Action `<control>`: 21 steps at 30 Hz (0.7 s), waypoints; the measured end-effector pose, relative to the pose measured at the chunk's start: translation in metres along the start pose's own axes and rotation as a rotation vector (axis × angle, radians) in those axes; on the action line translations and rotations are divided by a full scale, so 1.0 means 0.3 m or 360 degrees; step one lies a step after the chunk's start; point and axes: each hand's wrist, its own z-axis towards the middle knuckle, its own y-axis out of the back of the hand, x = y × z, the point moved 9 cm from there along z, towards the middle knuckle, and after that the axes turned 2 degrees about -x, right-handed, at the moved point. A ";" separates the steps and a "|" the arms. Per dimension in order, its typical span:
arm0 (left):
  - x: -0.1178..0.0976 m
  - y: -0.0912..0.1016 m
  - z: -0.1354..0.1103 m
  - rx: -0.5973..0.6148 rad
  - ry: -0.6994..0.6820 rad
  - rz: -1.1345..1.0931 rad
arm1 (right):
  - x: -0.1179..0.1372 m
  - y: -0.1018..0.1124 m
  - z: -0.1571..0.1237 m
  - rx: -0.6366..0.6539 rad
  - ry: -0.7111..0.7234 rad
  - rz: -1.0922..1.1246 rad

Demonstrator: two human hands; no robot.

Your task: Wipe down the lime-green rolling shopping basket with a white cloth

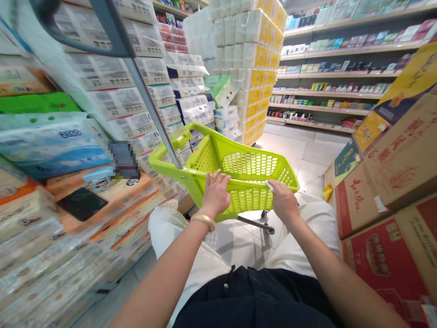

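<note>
A lime-green plastic shopping cart (246, 196) with latticed sides stands in front of my knees, and no goods show inside its basket. Its grey metal pole (152, 107) rises at the left to a dark grey handle (118, 41). My left hand (216, 193), with a gold bangle (204, 221) at the wrist, grips the near rim with its fingers bent over the top. Farther right along that rim, my right hand (285, 200) is closed on a small white wipe (271, 186), pressed against the edge. Most of the wipe is hidden by the fingers.
Stacked tissue packs (54, 141) fill the left, with a dark phone (82, 203) lying on them. Cardboard cartons (385, 255) crowd the right. Behind the cart stand tall yellow-and-white paper packs (252, 82) and stocked shelves (341, 73). Pale floor tiles (303, 150) show beyond the basket.
</note>
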 end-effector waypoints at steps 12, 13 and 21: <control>-0.006 -0.022 0.048 0.0056 -0.0108 -0.0084 | -0.017 0.037 -0.006 -0.0023 -0.0062 -0.0067; -0.004 -0.022 0.050 0.0057 -0.0119 -0.0085 | -0.013 0.040 -0.007 -0.0022 -0.0062 -0.0063; 0.041 -0.005 0.069 0.0048 -0.0172 -0.0045 | 0.057 0.058 -0.037 0.0022 0.0055 -0.0020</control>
